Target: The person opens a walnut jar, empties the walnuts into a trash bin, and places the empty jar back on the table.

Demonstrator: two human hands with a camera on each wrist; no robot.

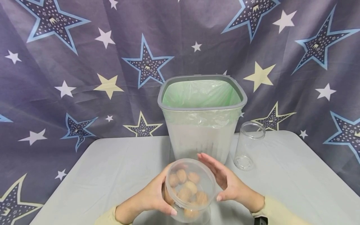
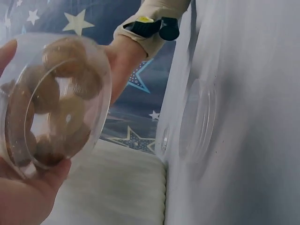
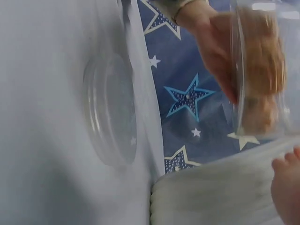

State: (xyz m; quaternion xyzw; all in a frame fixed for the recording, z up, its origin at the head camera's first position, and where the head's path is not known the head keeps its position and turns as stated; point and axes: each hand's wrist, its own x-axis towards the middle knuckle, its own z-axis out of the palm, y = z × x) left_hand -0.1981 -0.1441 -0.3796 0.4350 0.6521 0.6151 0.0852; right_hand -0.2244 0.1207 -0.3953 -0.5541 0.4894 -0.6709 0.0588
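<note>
A round clear plastic tub (image 1: 209, 187) with several walnuts (image 1: 184, 193) inside is held above the table, tilted. My left hand (image 1: 154, 193) grips it from the left, thumb on the near side; in the left wrist view the thumb presses the tub's wall. At the tub's right side is my right hand (image 1: 225, 181), its fingers extended and thumb spread. The right wrist view shows the right fingers (image 3: 288, 171) apart from the tub. Below lies a round, shallow clear plastic piece (image 2: 199, 122) on the table, mostly hidden by the tub in the head view.
Behind the hands stands a pale bin (image 1: 197, 137) with a grey rim and green liner bag. To its right, a tall clear jar (image 1: 243, 147) stands on the grey-white table (image 1: 118, 165). A star-patterned curtain (image 1: 182, 28) hangs behind the table.
</note>
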